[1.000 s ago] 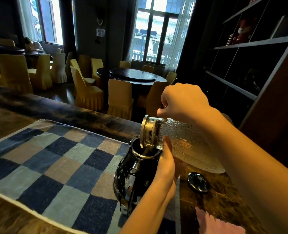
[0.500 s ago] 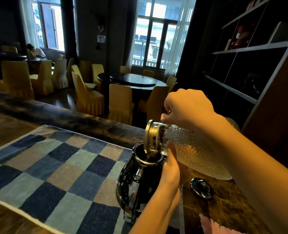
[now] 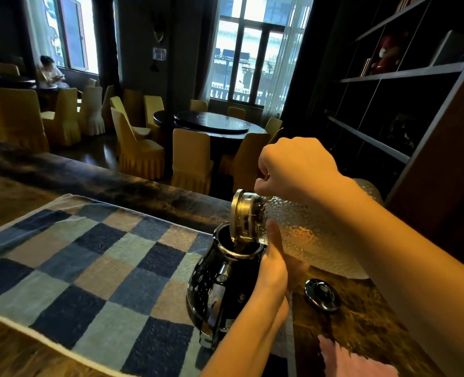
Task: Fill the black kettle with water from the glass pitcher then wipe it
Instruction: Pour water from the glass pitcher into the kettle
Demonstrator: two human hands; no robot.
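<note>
Kettle: the black kettle stands upright on the checked mat, near the mat's right edge, with its mouth open.
Pitcher: the glass pitcher is tipped almost flat, its metal-collared mouth over and partly inside the kettle's rim.
Right hand: the right hand is closed around the top of the pitcher near the collar, presumably on its handle, though the fingers hide it.
Left hand: the left hand is cupped against the kettle's right side under the pitcher neck, fingers loosely curled; whether it truly grips the kettle or only steadies it I cannot tell.
Lid: the kettle lid lies on the wooden counter, to the right, apart from the kettle.
Cloth: a pink cloth lies at the near right, untouched.
Stage: pouring appears underway; wiping not yet begun.
Risk, overfill: the kettle's inside is dark, so the level is hard to judge and water could brim over onto the mat.
Risk, miss: the collar is wide against the kettle mouth; a small sideways drift would send water down the outside and over the left hand.
Risk, knock: the collar pressing on the rim could tip the kettle.
</note>
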